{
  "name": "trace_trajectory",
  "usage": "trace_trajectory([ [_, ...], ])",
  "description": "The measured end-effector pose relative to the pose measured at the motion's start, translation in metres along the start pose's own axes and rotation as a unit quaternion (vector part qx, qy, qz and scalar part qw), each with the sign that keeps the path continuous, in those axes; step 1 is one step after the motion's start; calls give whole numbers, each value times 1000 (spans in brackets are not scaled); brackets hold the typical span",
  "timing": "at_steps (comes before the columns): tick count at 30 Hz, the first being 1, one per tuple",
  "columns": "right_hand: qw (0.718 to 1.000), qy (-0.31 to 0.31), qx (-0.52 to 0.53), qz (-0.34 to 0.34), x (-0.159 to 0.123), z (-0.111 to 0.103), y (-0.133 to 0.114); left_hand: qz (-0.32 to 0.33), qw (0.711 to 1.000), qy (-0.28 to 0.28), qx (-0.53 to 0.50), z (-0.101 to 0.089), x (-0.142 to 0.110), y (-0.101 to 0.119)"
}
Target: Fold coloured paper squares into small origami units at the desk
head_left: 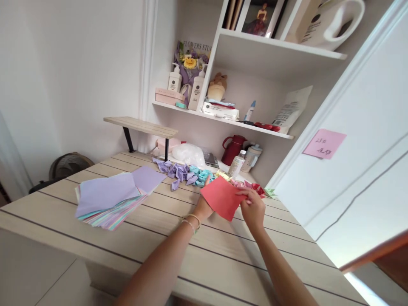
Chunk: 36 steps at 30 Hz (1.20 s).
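A square sheet of red paper (221, 198) is held up above the wooden table, slightly tilted. My left hand (203, 207) grips its left side from behind, the thumb showing at the upper edge and the other fingers hidden by the sheet. At the right edge, my right hand (252, 206) pinches the paper between thumb and fingers. Just beyond the sheet lie folded paper pieces in groups: purple ones (180, 172), blue ones (201, 175), and red ones (257, 189), with some yellow, pink and green. To the left is a fanned stack of coloured paper (108, 197).
The slatted table (153, 238) meets a wall shelf (223, 117) at the back. A small raised stand (140, 126) is at the far left. Near the back stand a clear bottle (236, 165), a dark red jug (233, 149) and a pale tumbler (252, 158), beside a white plastic bag (188, 154).
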State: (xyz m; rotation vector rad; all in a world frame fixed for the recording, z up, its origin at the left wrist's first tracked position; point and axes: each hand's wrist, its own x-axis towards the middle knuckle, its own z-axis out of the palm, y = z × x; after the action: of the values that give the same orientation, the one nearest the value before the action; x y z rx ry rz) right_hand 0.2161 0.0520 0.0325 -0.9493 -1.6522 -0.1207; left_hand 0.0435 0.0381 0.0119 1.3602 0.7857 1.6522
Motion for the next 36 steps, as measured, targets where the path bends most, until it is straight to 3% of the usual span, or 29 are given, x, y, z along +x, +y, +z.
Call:
trace_trajectory([
  [2, 999, -3, -32, 17, -12, -5, 13, 13, 1000, -21, 13, 1, -6, 0],
  [6, 995, 23, -73, 58, -21, -8, 15, -44, 994, -72, 64, -1, -12, 1],
  [10, 998, -7, 2, 66, -17, -13, 7, -92, 989, -75, 87, -3, -11, -4],
  [13, 989, -21, 88, 117, -13, -15, 3, -139, 986, -78, 43, -3, -9, -9],
  [15, 963, -41, 188, 188, -10, -16, 1, -164, 985, -54, 8, -3, -8, -9],
  [18, 889, -99, 338, 293, -6, -17, 0, -167, 985, -10, -47, -4, -7, -4],
  [20, 852, -137, 382, 331, -6, -18, 1, -169, 983, 4, -71, -4, -7, 1],
  [22, 835, -161, 396, 346, -7, -17, 2, -175, 980, 11, -91, -4, -7, 5],
  [29, 869, -148, 352, 316, -16, -3, 9, -171, 981, 43, -83, -3, -4, 4],
  [33, 886, -115, 346, 288, -20, 2, 10, -130, 985, 103, -38, -6, -1, -1],
  [36, 910, -136, 306, 244, -22, 4, 7, -98, 985, 139, -33, -9, 1, -2],
])
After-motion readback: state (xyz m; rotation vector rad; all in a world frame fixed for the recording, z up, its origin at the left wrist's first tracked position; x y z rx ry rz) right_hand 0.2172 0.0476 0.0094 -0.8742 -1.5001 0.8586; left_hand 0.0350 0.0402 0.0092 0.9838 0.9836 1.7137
